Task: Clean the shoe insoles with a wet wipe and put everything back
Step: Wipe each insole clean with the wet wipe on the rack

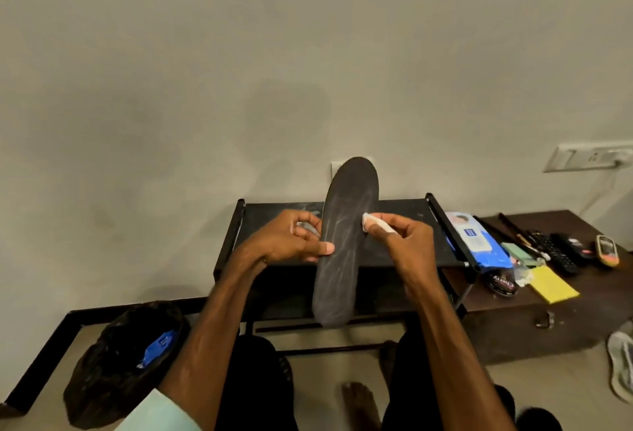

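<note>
A long dark insole [342, 242] stands nearly upright in front of me, its surface streaked with damp marks. My left hand [291, 239] grips its left edge, thumb across the front. My right hand [404, 239] pinches a small white wet wipe [371, 221] and presses it against the insole's right edge, about halfway up. A blue and white wet-wipe pack [478, 239] lies to the right, beside the rack.
A black shoe rack [404, 209] stands under my hands against the wall. To the right, a low brown surface [565, 314] holds a polish tin [498, 285], a yellow pad [553, 283] and remotes [561, 252]. A black bin bag [126, 362] sits at lower left. My bare feet rest below.
</note>
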A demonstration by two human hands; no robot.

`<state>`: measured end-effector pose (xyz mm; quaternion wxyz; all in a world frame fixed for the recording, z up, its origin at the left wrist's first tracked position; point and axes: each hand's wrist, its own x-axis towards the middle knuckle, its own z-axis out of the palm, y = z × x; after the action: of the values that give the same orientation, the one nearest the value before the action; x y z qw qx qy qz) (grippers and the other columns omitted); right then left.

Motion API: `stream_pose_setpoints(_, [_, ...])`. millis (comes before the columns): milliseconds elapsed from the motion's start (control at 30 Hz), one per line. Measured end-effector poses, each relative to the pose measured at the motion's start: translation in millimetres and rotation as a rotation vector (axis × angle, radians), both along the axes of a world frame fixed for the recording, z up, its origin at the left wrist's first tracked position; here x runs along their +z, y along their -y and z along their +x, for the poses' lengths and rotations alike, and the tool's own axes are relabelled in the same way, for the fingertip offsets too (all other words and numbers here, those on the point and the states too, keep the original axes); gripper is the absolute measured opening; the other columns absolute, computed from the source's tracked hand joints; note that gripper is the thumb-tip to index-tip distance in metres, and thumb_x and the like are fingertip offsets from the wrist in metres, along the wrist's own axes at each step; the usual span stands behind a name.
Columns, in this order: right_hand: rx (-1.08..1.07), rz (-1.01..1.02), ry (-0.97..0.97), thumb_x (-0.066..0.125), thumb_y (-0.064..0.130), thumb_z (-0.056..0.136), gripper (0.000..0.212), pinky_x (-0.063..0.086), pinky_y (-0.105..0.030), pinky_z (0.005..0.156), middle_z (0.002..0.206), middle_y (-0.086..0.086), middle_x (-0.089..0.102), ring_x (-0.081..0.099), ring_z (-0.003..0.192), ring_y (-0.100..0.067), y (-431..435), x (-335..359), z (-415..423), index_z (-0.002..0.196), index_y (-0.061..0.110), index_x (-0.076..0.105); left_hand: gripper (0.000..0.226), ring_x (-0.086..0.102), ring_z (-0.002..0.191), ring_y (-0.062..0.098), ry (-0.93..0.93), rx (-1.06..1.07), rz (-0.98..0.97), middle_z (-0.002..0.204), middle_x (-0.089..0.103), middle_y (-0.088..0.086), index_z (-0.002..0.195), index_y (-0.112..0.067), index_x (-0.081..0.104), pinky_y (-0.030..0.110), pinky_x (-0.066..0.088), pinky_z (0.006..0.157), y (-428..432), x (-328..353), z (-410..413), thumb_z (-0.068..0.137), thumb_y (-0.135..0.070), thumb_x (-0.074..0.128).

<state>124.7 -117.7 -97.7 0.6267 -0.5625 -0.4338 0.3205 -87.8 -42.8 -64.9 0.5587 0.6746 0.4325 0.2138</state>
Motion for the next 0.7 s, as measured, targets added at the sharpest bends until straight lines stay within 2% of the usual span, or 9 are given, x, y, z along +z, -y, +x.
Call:
stream_pose_setpoints(100, [-0.021,0.021,0.217,0.085,0.027,0.084,0.019,0.059,-0.022,0.079,0.092,0.007,0.08,0.075,0.089,-0.007,-34.3,14.3,20.9,0.101,0.018,0.082,0.046,0.074,0.093,0.025,0.023,0.037,0.036,0.099,0.077,0.009,0.111,-0.009,0.068,0.037,0.063,0.08,-16.6,-9.9,14.9,0.073,-0.023,0.089])
stream_pose_setpoints(200, [0.052,-0.016,0.422,0.084,0.028,0.085,0.015,0.056,-0.017,0.076,0.094,0.01,0.078,0.073,0.088,-0.003,-74.0,24.3,41.6,0.098,0.021,0.083,0.046,0.075,0.091,0.014,0.057,0.173,0.09,0.098,0.078,0.001,0.111,-0.016,0.071,0.031,0.061,0.079,-40.8,-17.9,24.0,0.073,-0.035,0.088])
stream_pose_setpoints(333, [0.245,-0.087,0.643,0.083,0.026,0.084,0.011,0.056,-0.024,0.084,0.095,0.015,0.078,0.071,0.093,-0.001,-120.9,26.8,60.4,0.095,0.027,0.084,0.038,0.075,0.091,0.016,0.247,0.401,0.094,0.098,0.078,0.004,0.116,-0.011,0.071,0.032,0.062,0.08,-79.6,-23.6,28.1,0.089,-0.038,0.075])
stream_pose_setpoints(433, [0.412,-0.141,0.736,0.084,0.025,0.084,0.009,0.058,-0.032,0.09,0.093,0.017,0.078,0.07,0.095,-0.002,-149.1,22.5,63.9,0.092,0.029,0.084,0.03,0.075,0.09,0.018,0.306,0.483,0.125,0.105,0.077,0.005,0.118,-0.012,0.071,0.031,0.062,0.077,-107.8,-27.2,25.8,0.098,-0.034,0.064])
stream_pose_setpoints(533, [0.497,-0.155,0.774,0.083,0.025,0.085,0.01,0.058,-0.03,0.09,0.096,0.017,0.078,0.07,0.095,-0.002,-175.3,14.7,66.0,0.094,0.029,0.084,0.023,0.075,0.089,0.016,0.322,0.531,0.136,0.099,0.078,0.0,0.116,-0.011,0.073,0.025,0.06,0.07,-127.4,-41.0,25.0,0.1,-0.023,0.061])
stream_pose_setpoints(600, [0.464,-0.171,0.762,0.081,0.025,0.087,0.011,0.055,-0.03,0.091,0.103,0.014,0.077,0.068,0.098,-0.005,-187.5,7.7,65.9,0.097,0.029,0.083,0.019,0.076,0.084,0.014,0.359,0.584,0.09,0.092,0.079,0.001,0.112,-0.01,0.074,0.025,0.061,0.068,-131.7,-55.5,28.7,0.1,-0.019,0.062])
stream_pose_setpoints(700, [0.291,-0.161,0.827,0.078,0.022,0.089,0.016,0.051,-0.032,0.097,0.118,0.005,0.074,0.063,0.109,-0.013,-199.9,-10.9,62.2,0.105,0.024,0.082,0.015,0.075,0.08,0.016,0.405,0.701,0.001,0.089,0.078,0.007,0.104,-0.006,0.074,0.027,0.061,0.067,-128.7,-86.8,40.5,0.099,-0.016,0.063])
